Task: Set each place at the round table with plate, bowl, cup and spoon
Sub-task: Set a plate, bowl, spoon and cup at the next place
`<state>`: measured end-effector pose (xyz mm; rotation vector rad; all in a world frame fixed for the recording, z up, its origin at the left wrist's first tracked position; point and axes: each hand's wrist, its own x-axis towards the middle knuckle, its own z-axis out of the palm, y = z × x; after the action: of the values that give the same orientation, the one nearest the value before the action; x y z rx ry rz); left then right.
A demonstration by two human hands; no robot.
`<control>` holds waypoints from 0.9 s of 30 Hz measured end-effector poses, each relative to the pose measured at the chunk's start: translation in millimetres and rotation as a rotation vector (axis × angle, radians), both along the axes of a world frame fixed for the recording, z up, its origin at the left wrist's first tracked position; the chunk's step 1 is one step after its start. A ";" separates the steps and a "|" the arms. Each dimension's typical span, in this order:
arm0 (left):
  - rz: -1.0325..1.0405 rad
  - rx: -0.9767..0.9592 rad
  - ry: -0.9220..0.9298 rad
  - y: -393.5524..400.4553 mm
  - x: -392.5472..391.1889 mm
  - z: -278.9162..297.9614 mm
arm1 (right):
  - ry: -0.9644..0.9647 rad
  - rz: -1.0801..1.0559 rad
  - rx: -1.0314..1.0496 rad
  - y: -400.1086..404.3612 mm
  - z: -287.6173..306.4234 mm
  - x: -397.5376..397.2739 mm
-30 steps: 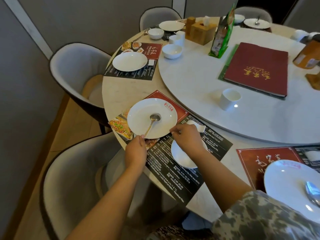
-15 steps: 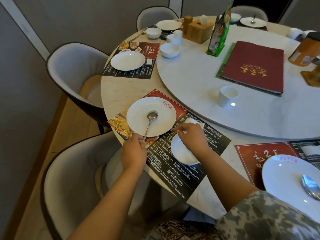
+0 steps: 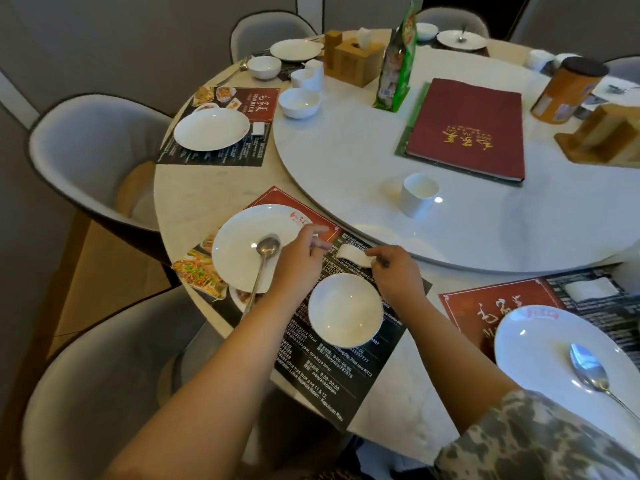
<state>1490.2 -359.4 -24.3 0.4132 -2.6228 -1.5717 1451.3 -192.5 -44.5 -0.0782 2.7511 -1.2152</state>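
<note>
Both hands meet just beyond the bowl (image 3: 345, 310), which sits on the dark placemat (image 3: 322, 362). The right hand (image 3: 398, 273) pinches one end of a small white rest (image 3: 356, 255); the left hand (image 3: 299, 252) has thumb and fingers curled together at the other end, apparently pinching nothing. Left of the bowl lies the plate (image 3: 242, 251) with the spoon (image 3: 265, 258) across it. Beyond the bowl, on the turntable (image 3: 346, 161), stands the cup (image 3: 417, 195).
</note>
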 end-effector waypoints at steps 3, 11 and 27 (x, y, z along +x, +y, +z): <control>-0.085 -0.044 -0.097 7.6 -24.1 -5.6 | -0.058 -0.002 -0.015 6.4 -5.8 -6.9; -0.147 -0.080 -0.134 19.3 -36.8 -23.1 | -0.115 -0.069 -0.087 14.6 -13.2 -6.3; -0.111 0.124 0.006 55.5 -99.3 -3.2 | 0.170 -0.327 -0.216 44.6 7.1 -72.6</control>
<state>1390.9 -304.0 -27.5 0.2731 -2.5942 -1.7731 1378.7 -147.9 -37.4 0.2707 2.8438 -1.6566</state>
